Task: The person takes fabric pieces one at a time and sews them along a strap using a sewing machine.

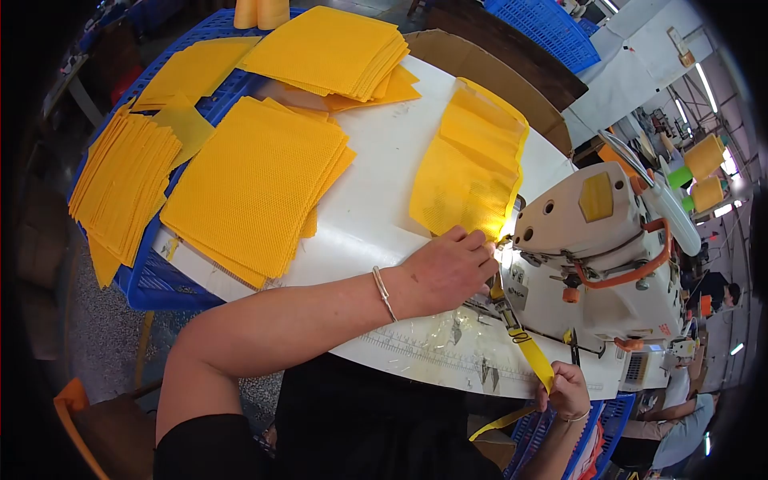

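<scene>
A yellow mesh fabric piece (468,160) lies on the white table with its near corner at the lit needle area of a sewing machine (588,232). My left hand (450,272), with a bracelet at the wrist, is closed on that near edge beside the needle, fingers curled. The fingertips are partly hidden. A yellow binding tape (532,356) runs from a metal guide (504,308) at the machine down to my right hand (568,390). Thumb and fingers of my right hand pinch the tape, and its loose end hangs below the table edge.
Stacks of yellow fabric sheets (256,180) lie at the left, partly on a blue plastic crate (160,276). Yellow thread cones (704,156) stand behind the machine. Another blue crate (544,32) is at the back. A person (680,432) is at the far right.
</scene>
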A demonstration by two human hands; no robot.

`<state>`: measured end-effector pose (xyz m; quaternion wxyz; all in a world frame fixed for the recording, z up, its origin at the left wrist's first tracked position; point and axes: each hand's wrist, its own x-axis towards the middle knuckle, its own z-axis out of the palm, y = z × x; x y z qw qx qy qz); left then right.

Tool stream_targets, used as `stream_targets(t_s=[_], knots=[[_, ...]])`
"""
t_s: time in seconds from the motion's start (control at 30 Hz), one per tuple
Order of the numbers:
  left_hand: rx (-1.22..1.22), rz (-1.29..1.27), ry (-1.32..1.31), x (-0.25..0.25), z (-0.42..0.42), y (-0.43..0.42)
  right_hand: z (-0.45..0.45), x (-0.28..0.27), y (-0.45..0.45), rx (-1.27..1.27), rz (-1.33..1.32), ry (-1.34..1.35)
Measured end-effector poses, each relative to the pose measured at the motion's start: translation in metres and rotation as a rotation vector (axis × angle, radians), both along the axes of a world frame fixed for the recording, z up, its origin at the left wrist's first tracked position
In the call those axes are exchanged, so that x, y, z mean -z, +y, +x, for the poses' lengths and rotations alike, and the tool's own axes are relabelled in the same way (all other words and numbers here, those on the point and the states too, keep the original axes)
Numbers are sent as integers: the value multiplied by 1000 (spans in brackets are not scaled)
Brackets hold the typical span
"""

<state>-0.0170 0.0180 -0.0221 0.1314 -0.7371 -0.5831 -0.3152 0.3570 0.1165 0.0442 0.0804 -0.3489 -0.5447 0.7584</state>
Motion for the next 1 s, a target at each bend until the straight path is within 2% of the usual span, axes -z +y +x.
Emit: stream_targets(t_s=[0.1,0.17,0.2,0.27,0.33,0.37,0.43,0.5,0.6,0.8,0.93,1.0], knots=[[14,-6,9,-1,-3,1,-12,-10,-9,11,81,-140],[13,0,38,-13,-6,-2,-46,-35,-40,-84,834,-463],[15,-6,50,-18,-6,-7,-64,-54,-61,-78,828,-447],[17,-27,77,-32,-5,-17,-87,-96,-97,221,1405,-280],[54,-163,87,-60,-11,-35,-78,-126,-111,130,1532,157],[43,-192,95,-74,-20,-51,-74,-125,-114,130,1502,171],[15,-280,-126,-101,-54,-85,-70,-122,-115,152,1415,265],[-167,-324,-224,-118,-94,-121,-68,-120,-117,178,1332,354],[-427,-318,-313,-110,-150,-164,-65,-119,-123,195,1213,454],[-509,-272,-272,-80,-154,-174,-73,-119,-136,211,1015,597],[-565,-437,-402,-78,-156,-163,-87,-121,-138,239,913,707],[-577,-408,-417,-77,-156,-159,-96,-121,-138,261,857,773]])
